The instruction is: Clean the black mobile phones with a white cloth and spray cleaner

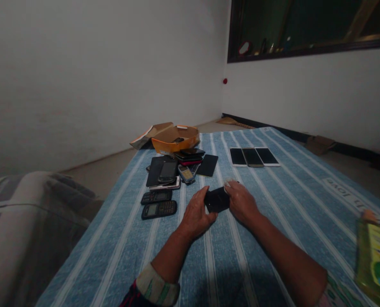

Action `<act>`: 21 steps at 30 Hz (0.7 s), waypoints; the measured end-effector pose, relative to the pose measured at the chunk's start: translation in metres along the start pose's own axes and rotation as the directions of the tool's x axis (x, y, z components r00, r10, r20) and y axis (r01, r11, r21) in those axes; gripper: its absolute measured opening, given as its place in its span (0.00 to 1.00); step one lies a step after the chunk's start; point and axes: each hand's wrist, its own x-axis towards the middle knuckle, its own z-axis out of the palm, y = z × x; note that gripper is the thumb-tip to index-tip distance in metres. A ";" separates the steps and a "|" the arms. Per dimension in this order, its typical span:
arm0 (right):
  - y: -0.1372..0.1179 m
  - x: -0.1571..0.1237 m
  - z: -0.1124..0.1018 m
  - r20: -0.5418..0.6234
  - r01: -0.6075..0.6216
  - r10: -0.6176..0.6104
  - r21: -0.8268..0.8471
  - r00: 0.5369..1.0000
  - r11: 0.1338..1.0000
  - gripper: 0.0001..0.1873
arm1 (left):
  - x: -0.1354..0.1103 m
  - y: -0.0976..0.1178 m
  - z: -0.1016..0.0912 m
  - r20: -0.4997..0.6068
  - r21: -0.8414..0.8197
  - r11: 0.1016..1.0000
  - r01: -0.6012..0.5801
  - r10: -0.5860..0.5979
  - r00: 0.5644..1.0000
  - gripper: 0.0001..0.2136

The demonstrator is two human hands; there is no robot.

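Observation:
My left hand [196,213] grips the left end of a black smartphone [217,199], thumb along its near edge and fingers at its far edge. The phone is held a little above the striped cloth, with its dark face up. At its right end my right hand [241,199] is closed on a small pale wad [232,183], which looks like cloth or tissue and is mostly hidden by the fingers. Left of my hands lie two black keypad phones [159,209]. Beyond them is a pile of phones [168,171], with a silver-blue keypad phone [186,173] at its right.
An open orange cardboard box [175,145] stands behind the pile. Three smartphones [253,157] lie side by side at the back right. A bottle of yellow-green liquid [373,260] is at the right edge. The blue striped cloth [273,238] covers the surface. Draped fabric [33,230] sits at left.

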 end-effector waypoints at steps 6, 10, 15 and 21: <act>0.001 -0.002 -0.002 0.014 -0.036 0.036 -0.018 0.999 0.999 0.18 | 0.000 -0.001 0.001 0.005 -0.005 1.000 0.003 -0.003 1.000 0.37; -0.021 -0.004 0.004 0.047 0.101 -0.104 0.055 0.994 0.993 0.19 | 0.000 -0.004 0.003 -0.012 -0.019 1.000 -0.012 0.011 1.000 0.37; -0.042 0.003 0.010 0.092 0.208 -0.222 0.139 0.971 0.968 0.15 | 0.001 -0.004 0.004 -0.007 -0.030 1.000 -0.010 0.010 1.000 0.37; -0.046 0.007 0.009 0.085 0.158 -0.167 0.100 0.982 0.982 0.14 | 0.003 -0.003 0.003 -0.029 -0.025 0.999 -0.045 0.044 0.999 0.37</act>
